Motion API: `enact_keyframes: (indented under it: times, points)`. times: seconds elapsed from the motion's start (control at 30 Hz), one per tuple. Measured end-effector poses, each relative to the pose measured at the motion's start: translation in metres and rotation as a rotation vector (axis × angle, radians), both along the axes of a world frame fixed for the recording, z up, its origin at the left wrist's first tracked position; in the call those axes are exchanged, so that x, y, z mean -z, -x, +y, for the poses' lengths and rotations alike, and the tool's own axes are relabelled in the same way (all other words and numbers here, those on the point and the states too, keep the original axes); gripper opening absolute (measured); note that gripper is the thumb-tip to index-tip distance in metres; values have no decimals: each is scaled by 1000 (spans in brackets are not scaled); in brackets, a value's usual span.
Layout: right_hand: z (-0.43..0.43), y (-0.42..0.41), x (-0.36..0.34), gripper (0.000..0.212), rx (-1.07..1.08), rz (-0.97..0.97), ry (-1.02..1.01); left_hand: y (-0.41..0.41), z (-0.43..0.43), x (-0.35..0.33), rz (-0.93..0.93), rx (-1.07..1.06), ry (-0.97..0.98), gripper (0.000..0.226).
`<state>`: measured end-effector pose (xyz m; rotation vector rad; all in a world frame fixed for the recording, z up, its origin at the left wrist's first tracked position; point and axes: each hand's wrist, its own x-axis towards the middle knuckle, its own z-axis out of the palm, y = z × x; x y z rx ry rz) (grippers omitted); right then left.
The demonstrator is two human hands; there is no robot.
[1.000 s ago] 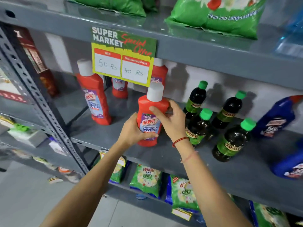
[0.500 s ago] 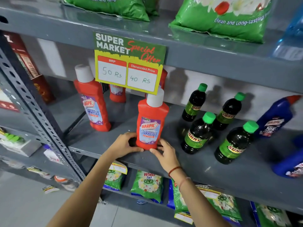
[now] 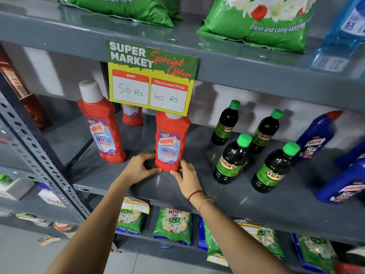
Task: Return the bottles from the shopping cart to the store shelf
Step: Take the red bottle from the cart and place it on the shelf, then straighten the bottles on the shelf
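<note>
shelf (image 3: 246, 196): grey painted metal, smooth, faintly glossy
upright (image 3: 37, 155): perforated grey metal, matt, left of frame
red bottle (image 3: 170, 142): opaque plastic, glossy paper label, centre
dark bottles (image 3: 232, 161): clear glossy plastic, green caps, 4 at right
price sign (image 3: 151, 78): printed card, satin
detergent bags (image 3: 254, 22): shiny crinkled plastic film, top

Hidden behind the price sign (image 3: 151, 78): cap of the front red Harpic bottle (image 3: 171, 142) and most of the rear one (image 3: 132, 116); blue bottles (image 3: 344, 186) cropped at right edge.
</note>
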<state>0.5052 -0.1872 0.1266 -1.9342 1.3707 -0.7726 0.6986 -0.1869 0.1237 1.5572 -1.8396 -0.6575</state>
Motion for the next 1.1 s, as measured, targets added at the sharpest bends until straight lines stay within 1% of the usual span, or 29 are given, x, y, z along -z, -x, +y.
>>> enact_keyframes:
  times: [0.3,0.5,0.57,0.63,0.7,0.77,0.83,0.9,0.97,1.03,1.07,1.1]
  points:
    - [0,0,2,43,-36,83,4,-8,4,14,-41,-54,31,72]
    - [-1,-1,2,42,-38,74,-7,-6,6,18,-67,-100,11,75]
    - [-3,-1,4,46,-22,43,-36,-5,8,20,-64,-144,-7,74]
    - [-1,1,7,56,32,-45,-88,4,16,24,-25,-237,20,65]
    - [5,10,11,60,111,-211,-138,21,30,29,41,-412,69,55]
    - [17,30,16,52,181,-340,-141,43,48,28,111,-581,97,40]
    - [31,61,19,39,259,-374,-100,71,66,25,202,-663,121,23]
    - [45,100,22,28,377,-370,-22,107,82,18,295,-609,115,12]
    - [54,140,22,16,537,-378,70,146,88,11,338,-422,82,16]
    - [56,180,21,11,691,-392,151,188,81,12,272,-194,43,12]
    - [55,195,19,12,743,-407,167,207,74,14,240,-97,12,16]
    - [52,205,18,18,773,-412,159,221,66,15,218,-24,-25,26]
